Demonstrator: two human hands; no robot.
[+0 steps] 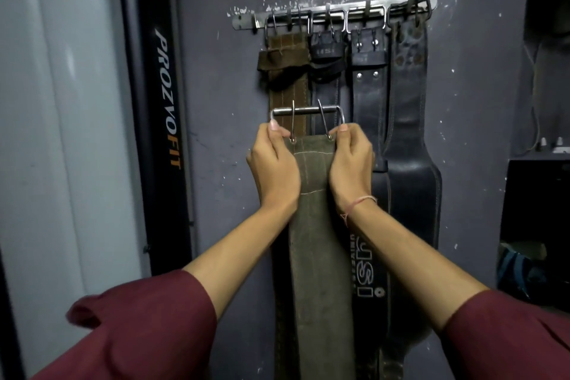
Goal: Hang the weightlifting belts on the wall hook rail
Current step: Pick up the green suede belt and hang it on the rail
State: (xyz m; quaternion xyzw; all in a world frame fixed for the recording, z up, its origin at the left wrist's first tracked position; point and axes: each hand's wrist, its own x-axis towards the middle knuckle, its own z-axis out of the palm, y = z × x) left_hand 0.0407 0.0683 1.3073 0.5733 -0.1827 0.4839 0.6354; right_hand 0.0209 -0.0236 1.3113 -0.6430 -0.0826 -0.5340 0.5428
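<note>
I hold an olive-green weightlifting belt (314,225) upright in front of the wall. My left hand (273,168) grips its top left corner and my right hand (350,166) its top right corner. Its steel double-prong buckle (307,116) sticks up above my fingers. The metal hook rail (333,14) is on the wall well above the buckle. Several belts hang from it: a brown belt (287,71), a black belt (325,49), a dark riveted belt (368,80) and a wide black belt (408,120). The held belt covers their lower parts.
A black upright frame with "PROZVOFIT" lettering (168,102) stands left of the rail, beside a pale panel (61,102). A dark shelf unit (536,210) with small items is at the right. The grey wall (216,102) has chipped paint.
</note>
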